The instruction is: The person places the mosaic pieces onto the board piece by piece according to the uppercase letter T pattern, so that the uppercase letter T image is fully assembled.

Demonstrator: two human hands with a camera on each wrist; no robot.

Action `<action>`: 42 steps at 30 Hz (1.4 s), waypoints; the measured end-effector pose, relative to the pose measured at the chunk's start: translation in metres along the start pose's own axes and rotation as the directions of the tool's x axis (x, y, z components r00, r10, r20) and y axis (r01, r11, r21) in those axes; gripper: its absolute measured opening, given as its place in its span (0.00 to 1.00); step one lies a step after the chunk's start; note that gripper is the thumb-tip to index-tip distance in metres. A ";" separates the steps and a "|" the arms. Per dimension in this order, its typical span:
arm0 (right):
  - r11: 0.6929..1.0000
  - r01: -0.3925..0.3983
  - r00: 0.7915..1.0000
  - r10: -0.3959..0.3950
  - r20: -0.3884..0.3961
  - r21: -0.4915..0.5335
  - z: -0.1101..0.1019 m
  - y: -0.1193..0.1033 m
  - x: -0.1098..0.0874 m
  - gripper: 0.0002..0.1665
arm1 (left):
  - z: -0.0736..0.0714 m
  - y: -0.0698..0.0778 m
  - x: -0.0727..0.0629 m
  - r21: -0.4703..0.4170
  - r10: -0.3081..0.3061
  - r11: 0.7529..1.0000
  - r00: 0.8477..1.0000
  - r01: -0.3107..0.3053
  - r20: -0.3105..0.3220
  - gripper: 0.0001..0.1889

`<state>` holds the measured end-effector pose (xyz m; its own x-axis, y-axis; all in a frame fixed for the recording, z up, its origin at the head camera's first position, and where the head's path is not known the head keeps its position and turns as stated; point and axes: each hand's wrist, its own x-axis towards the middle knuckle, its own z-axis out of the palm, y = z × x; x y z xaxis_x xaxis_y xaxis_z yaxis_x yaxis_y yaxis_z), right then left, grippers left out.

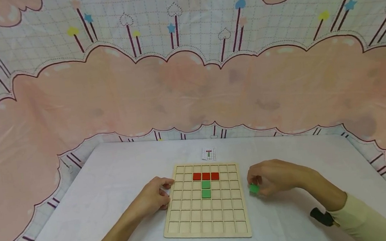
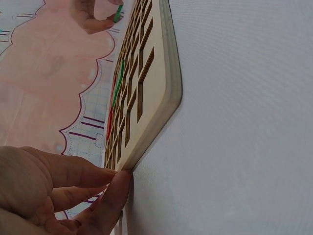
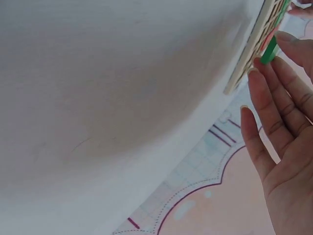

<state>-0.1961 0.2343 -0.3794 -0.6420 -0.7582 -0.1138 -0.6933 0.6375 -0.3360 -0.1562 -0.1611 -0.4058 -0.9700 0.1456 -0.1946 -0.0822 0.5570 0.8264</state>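
Note:
A square wooden grid board lies on the white table in the head view. Three red tiles form a row near its far side, and two green tiles run in a column toward me from the middle one. My left hand grips the board's left edge; in the left wrist view its fingertips meet right at that edge. To the right of the board, my right hand pinches a green square tile between thumb and fingertips. The right wrist view shows this tile edge-on.
A small printed card with a red and green T pattern on a grid lies just beyond the board. White cloth covers the table. Behind it hangs a patterned pink and white backdrop.

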 end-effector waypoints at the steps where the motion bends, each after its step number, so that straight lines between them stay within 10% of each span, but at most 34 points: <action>1: 1.000 0.005 1.000 -0.005 0.001 0.000 0.000 -0.001 0.001 0.13 | 0.000 0.000 0.000 0.000 -0.001 1.000 1.000 0.001 -0.001 0.28; 42: 0.995 0.097 0.995 -0.096 0.035 -0.020 -0.004 -0.039 0.047 0.11 | 0.001 -0.001 0.000 -0.005 -0.002 1.000 1.000 0.002 -0.007 0.27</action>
<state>-0.2005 0.1746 -0.3681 -0.5607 -0.8202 -0.1134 -0.7587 0.5638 -0.3263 -0.1559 -0.1607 -0.4071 -0.9713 0.1389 -0.1929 -0.0853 0.5536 0.8284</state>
